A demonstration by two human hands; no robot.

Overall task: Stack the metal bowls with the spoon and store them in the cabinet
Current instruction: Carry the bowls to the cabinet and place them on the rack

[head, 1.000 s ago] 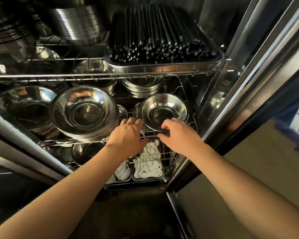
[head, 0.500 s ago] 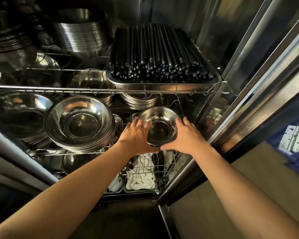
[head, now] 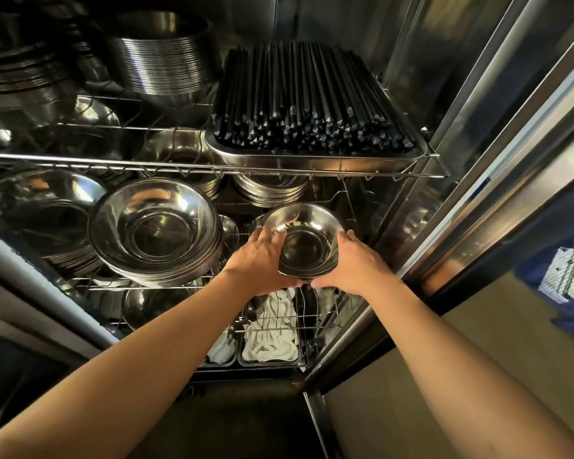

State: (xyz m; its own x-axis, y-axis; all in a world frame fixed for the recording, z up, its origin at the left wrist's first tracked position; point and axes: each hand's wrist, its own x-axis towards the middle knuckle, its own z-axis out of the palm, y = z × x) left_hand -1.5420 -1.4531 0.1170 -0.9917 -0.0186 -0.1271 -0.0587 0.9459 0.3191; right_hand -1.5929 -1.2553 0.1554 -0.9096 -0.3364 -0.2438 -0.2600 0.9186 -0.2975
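A small stack of metal bowls (head: pixel 304 240) sits at the right end of the middle wire shelf (head: pixel 90 286) inside the open steel cabinet. My left hand (head: pixel 259 260) grips the stack's left side and my right hand (head: pixel 355 263) grips its right side, fingers wrapped on the rim. No spoon shows inside the top bowl. A larger stack of wide metal bowls (head: pixel 156 230) stands just left of it on the same shelf.
A steel tray of black chopsticks (head: pixel 312 107) fills the upper shelf's right half, with stacked pots (head: pixel 159 64) behind and left. White spoons in trays (head: pixel 272 332) lie on the bottom shelf. The cabinet's door frame (head: pixel 461 200) runs along the right.
Both hands slid from the bowl stack's front edge out to its two sides and closed on it. The view has shifted slightly downward.
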